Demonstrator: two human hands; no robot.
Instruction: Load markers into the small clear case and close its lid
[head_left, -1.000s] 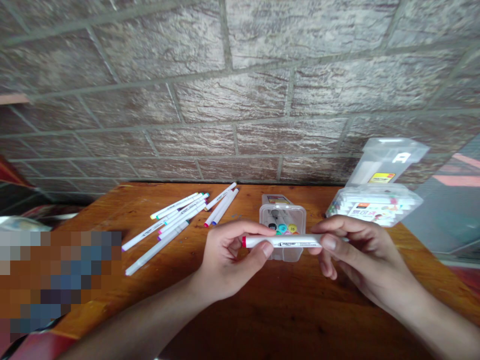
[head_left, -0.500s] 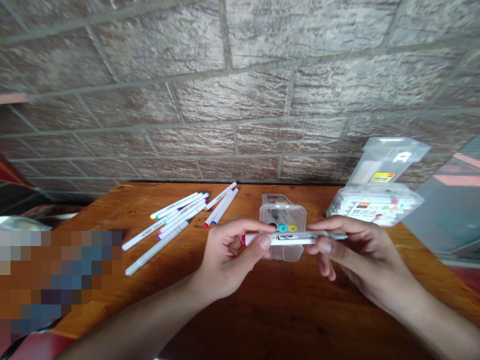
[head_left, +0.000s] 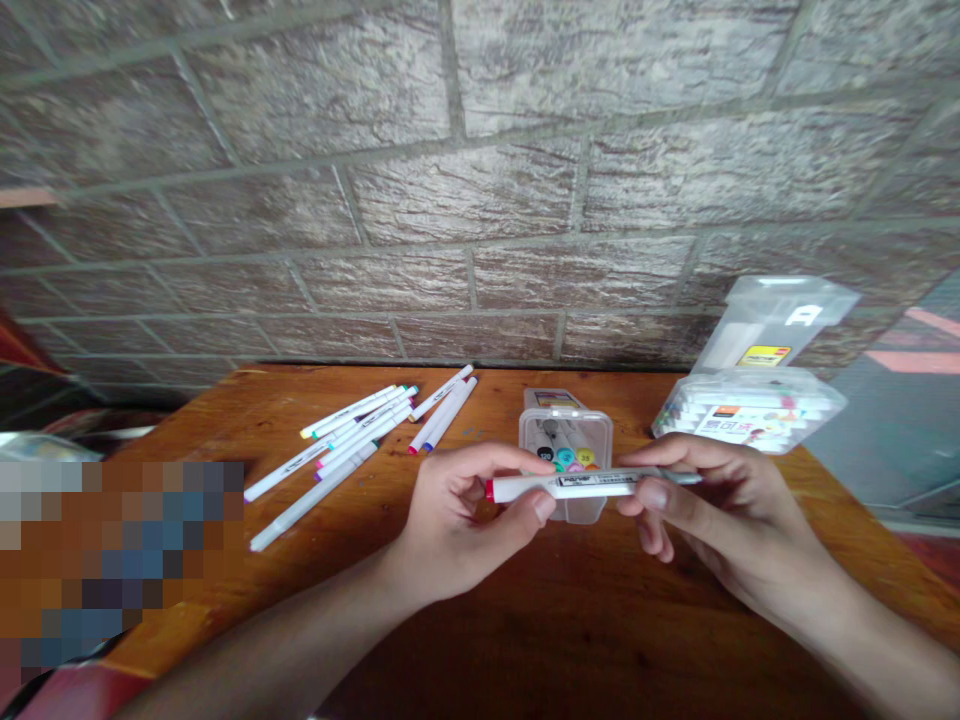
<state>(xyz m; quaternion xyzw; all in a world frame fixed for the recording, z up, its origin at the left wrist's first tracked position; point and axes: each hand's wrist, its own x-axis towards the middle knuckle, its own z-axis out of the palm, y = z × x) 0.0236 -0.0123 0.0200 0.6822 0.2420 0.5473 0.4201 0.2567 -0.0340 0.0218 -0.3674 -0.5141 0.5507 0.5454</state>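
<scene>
Both hands hold one white marker with a red end cap, level above the wooden table. My left hand pinches its red end between thumb and fingers. My right hand grips the other end, where a thin grey-green tip sticks out past the fingers. Just behind the marker stands a small clear box with several markers upright in it, coloured caps showing.
Several loose white markers lie spread on the table to the left. A clear case full of markers with its lid raised sits at the back right. A brick wall runs behind the table. A pixelated patch covers the left edge.
The marker has shifted slightly between the hands and dipped a little; a thin tip now shows past my right fingers. Both hands stay in nearly the same place.
</scene>
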